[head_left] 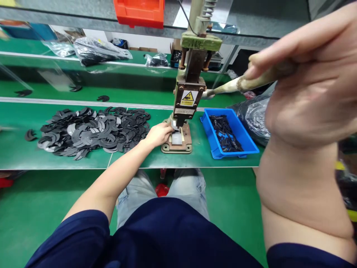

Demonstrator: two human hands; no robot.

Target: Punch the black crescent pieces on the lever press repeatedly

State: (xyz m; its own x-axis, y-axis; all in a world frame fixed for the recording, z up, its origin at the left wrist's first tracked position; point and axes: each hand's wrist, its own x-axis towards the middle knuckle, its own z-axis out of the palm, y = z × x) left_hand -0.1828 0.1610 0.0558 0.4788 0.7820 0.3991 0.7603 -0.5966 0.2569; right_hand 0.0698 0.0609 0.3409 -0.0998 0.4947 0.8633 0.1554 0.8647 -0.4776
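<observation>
A hand-operated lever press (189,98) stands on the green bench, its ram low over a small pale block (176,139) on the base plate. My left hand (159,134) reaches in from the left, its fingertips pinched on a curved grey plastic piece (174,125) right under the ram. Close to the camera at the right, my right hand (315,78) is wrapped round the press's lever handle (237,85), thumb along it. To the left of the press lies a big heap of dark, crescent-shaped plastic pieces (97,130).
Right of the press sits a blue bin (242,139) with small black parts (225,134) inside. Behind it is a clear plastic bag (258,115). A red-orange bin (139,13) rests on the overhead shelf. Bagged black parts (97,50) lie on the far bench.
</observation>
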